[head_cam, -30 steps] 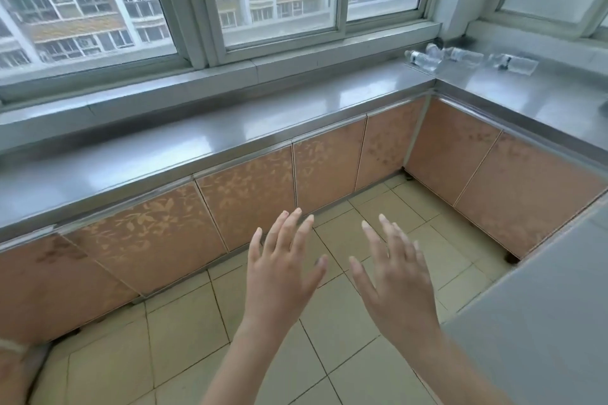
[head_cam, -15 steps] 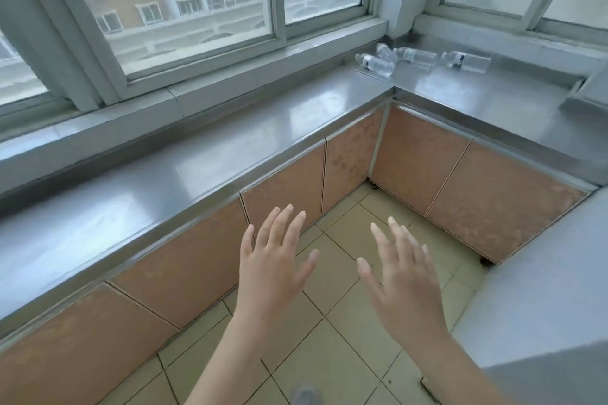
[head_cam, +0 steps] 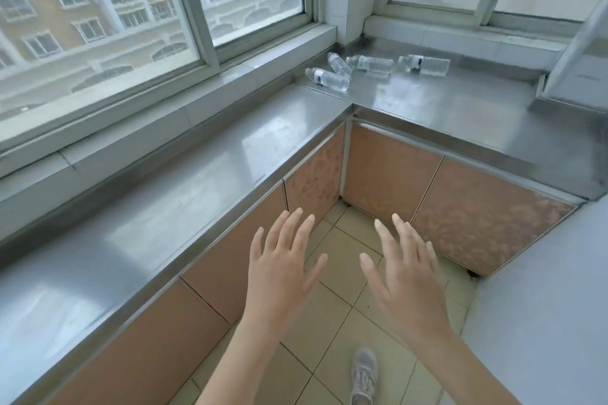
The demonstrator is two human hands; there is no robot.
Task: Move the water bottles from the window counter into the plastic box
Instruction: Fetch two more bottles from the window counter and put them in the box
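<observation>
Several clear water bottles lie on their sides in the far corner of the steel window counter [head_cam: 230, 174]: one nearest [head_cam: 327, 79], one behind it [head_cam: 340, 64], one in the middle [head_cam: 371, 63], one at the right [head_cam: 424, 65]. My left hand [head_cam: 283, 270] and my right hand [head_cam: 404, 276] hover over the tiled floor in front of the counter, fingers spread, palms down, holding nothing. Both are well short of the bottles. No plastic box is in sight.
The counter runs in an L under the windows, with orange cabinet doors [head_cam: 388, 171] below. A grey surface [head_cam: 543, 306] fills the right edge. A grey box-like object [head_cam: 579, 69] stands at the counter's far right. My shoe [head_cam: 363, 375] is on the floor tiles.
The view has moved forward and turned toward the corner, so the bottles look nearer and more central. Both hands stay spread and empty in front of me.
</observation>
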